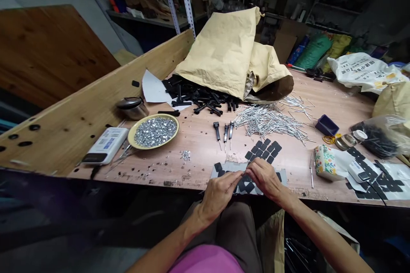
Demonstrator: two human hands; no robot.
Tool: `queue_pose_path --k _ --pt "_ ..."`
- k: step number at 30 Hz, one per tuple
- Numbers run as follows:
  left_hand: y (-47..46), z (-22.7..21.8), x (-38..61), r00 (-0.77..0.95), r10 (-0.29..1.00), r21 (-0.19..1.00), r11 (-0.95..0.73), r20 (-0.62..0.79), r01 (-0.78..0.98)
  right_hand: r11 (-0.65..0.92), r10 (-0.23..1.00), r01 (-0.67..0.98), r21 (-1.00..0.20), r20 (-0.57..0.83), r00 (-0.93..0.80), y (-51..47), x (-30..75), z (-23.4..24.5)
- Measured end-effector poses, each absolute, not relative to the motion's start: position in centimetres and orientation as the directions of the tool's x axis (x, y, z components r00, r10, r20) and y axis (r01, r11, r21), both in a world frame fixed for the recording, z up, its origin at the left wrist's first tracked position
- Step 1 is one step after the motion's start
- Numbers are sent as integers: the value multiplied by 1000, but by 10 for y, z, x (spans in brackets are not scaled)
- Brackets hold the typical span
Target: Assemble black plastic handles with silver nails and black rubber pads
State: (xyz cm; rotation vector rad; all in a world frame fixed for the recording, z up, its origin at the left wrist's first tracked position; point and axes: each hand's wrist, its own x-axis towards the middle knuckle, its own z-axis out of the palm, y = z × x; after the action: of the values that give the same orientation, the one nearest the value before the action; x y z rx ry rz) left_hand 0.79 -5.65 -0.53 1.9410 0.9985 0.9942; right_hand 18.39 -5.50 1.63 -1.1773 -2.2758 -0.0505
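My left hand (220, 191) and my right hand (263, 177) meet fingertip to fingertip above the table's front edge. Both are closed in a pinch, and whatever lies between the fingers is hidden or too small to name. Beneath them lies a grey sheet (280, 175) with several black rounded-square pads (245, 187) on it. More black pads (263, 150) are set out in rows just beyond my right hand. Three black plastic parts with thin metal rods (217, 131) lie farther up the table. Behind those is a heap of thin metal rods (272, 120).
A yellow bowl (130, 137) of small shiny metal pieces stands left, beside a white box-shaped device (107, 145) and a metal cup (133, 108). Large paper sacks (221, 51) and black plastic parts (205, 101) fill the back. Rightward are a dark blue tray (326, 125) and a floral box (326, 160).
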Motion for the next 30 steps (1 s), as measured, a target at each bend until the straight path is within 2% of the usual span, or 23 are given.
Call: queue_pose_path --k 3,5,7,8,10,13,16,20,25,27,28,30 --pt "-58 -6 12 381 869 843 -442 316 307 519 795 825 -225 482 -369 -56 182 13" --pt "-57 -5 16 323 913 906 -337 249 254 407 875 849 -338 410 -256 -57 182 12" --pt "-54 -2 21 264 961 988 -111 79 110 242 949 824 -513 303 -90 -58 182 13" --pt "-52 0 24 252 967 1000 31 -30 0 159 971 771 -616 240 -8 -59 181 13" --pt "-47 2 30 281 934 927 291 -221 -236 43 991 578 -815 109 79 -62 178 12" --pt "-42 2 39 334 875 740 478 -351 -474 -20 998 218 -976 -6 65 -67 167 2" --pt "-39 -4 48 297 871 695 491 -391 -525 -117 983 -44 -992 -122 139 -72 157 -8" --pt "-38 -8 55 160 921 792 388 -356 -472 -334 918 -240 -912 -372 136 -76 156 -11" --pt "-35 -4 66 96 947 849 317 -306 -423 -372 895 -380 -847 -436 95 -77 157 -4" --pt "-34 -4 71 99 942 845 332 -321 -421 -355 902 -328 -876 -413 129 -74 160 -4" --pt "-33 -6 74 103 939 843 339 -327 -418 -328 912 -244 -912 -373 169 -73 162 -5" --pt "-31 -10 79 119 936 842 350 -331 -412 -237 937 38 -971 -218 273 -70 169 -8"
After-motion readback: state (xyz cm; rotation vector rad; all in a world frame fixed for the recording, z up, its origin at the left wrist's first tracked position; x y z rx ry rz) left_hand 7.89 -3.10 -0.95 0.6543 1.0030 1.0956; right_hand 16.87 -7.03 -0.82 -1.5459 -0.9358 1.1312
